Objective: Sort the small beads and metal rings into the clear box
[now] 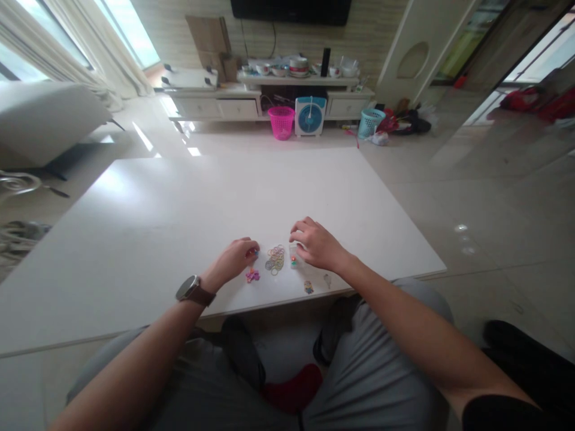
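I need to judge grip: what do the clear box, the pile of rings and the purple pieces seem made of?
Clear box: probably smooth plastic, as the coloured pieces inside show through; glass isn't ruled out.
Pile of rings: rubber or metal, perhaps; the thin, pale loops are too small to tell.
Purple pieces: likely plastic, from their vivid colour; finish unclear.

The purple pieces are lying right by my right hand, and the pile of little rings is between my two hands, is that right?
Not quite: the head view shows the purple pieces by your left hand, while the pile of little rings does lie between your two hands.
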A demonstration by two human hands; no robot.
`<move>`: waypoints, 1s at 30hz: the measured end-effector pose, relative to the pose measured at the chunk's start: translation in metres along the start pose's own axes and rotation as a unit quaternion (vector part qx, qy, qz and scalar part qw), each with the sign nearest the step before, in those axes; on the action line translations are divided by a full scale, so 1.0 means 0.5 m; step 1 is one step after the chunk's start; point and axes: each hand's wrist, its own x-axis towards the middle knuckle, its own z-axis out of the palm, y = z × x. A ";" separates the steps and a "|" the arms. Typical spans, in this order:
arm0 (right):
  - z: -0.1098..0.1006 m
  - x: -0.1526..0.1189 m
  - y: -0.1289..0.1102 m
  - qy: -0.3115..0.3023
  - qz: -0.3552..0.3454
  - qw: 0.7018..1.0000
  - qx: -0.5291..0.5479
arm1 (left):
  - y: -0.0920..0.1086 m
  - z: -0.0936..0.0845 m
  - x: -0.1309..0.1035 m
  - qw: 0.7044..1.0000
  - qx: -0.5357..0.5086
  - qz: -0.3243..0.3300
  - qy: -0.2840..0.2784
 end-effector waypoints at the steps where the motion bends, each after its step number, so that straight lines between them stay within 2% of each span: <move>1: 0.003 0.001 -0.002 0.007 -0.001 1.000 0.007 | 0.005 -0.001 0.000 1.000 -0.020 -0.003 0.005; 4: 0.020 0.001 -0.012 0.023 -0.018 0.998 0.060 | 0.027 -0.002 -0.001 0.990 -0.142 -0.027 -0.008; 7: 0.041 0.002 -0.026 0.035 -0.049 0.988 0.141 | 0.052 0.003 -0.005 0.962 -0.266 -0.047 -0.040; 13: 0.061 0.006 -0.043 0.009 -0.072 0.980 0.183 | 0.080 0.005 -0.015 0.916 -0.379 -0.074 -0.108; 22: 0.056 0.002 -0.041 -0.033 -0.067 0.985 0.159 | 0.083 0.001 -0.015 0.877 -0.446 -0.111 -0.139; 25: 0.053 0.005 -0.037 -0.035 -0.070 0.982 0.174 | 0.086 0.001 -0.016 0.877 -0.445 -0.113 -0.141; 30: 0.020 0.008 0.003 -0.046 -0.040 0.987 0.151 | 0.083 0.004 -0.015 0.884 -0.445 -0.101 -0.100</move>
